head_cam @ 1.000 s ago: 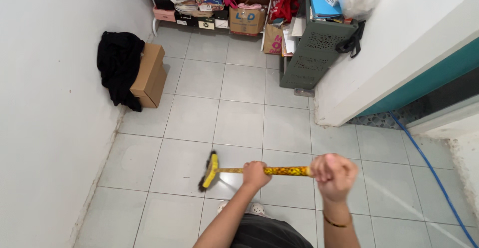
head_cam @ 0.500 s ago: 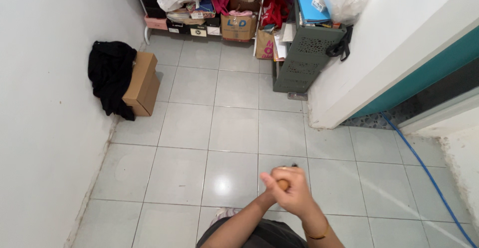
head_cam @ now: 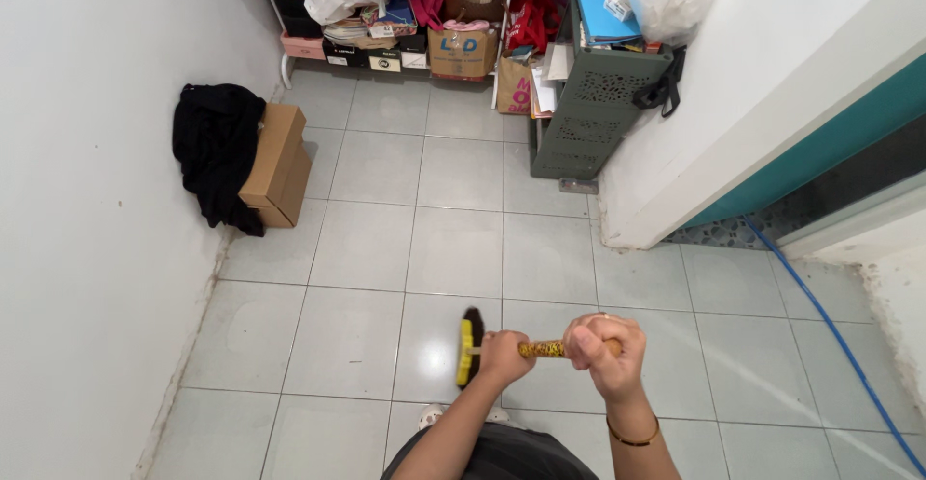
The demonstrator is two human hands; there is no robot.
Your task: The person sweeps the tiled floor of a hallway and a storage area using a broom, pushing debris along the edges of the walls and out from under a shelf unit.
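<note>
Below, near the bottom centre of the frame, we held a broom (head_cam: 502, 349) crosswise over the grey tiled floor (head_cam: 453, 248). Our left hand (head_cam: 505, 355) was closed around the yellow patterned handle just behind the yellow head, and our right hand (head_cam: 605, 347) was wrapped in a fist around the handle further to the right. Both hands gripped firmly, fingers curled shut on the stick. The dark bristles pointed toward the left, close above the tiles; we could not tell whether they touched.

We judged the broom light and easy to swing, its handle stiff and perhaps a little smooth, its bristles soft and springy. Taking hold with two hands apart along the stick seemed the steadiest way.

At the left edge, against the white wall, a brown cardboard box (head_cam: 275, 164) stood with a black garment (head_cam: 212, 147) draped over it. Along the top lay crowded shelves (head_cam: 405, 27) of bags and boxes, and a green cabinet (head_cam: 593, 113) stood at upper right. A blue hose (head_cam: 830, 326) ran down the lower right.
</note>
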